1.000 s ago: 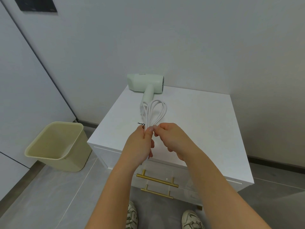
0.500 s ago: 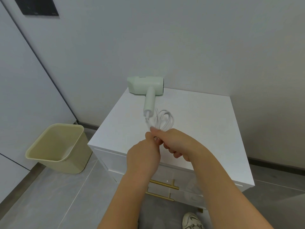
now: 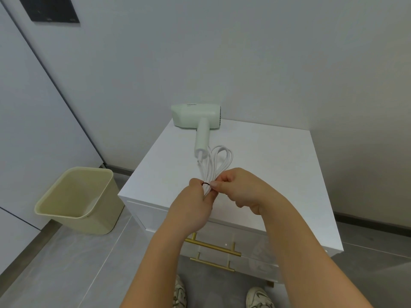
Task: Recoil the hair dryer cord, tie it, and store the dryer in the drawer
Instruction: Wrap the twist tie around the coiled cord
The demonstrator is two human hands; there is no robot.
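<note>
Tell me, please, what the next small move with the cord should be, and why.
Probably wind the dark tie around the pinched cord and twist it shut. The left hand grips the gathered loops, the right hand pinches the tie, which looks unfastened, and the hair dryer lies on the cabinet with its drawers shut.

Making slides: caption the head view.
Left hand and right hand pinch the coiled cord at a dark tie; dryer lies on the cabinet.
</note>
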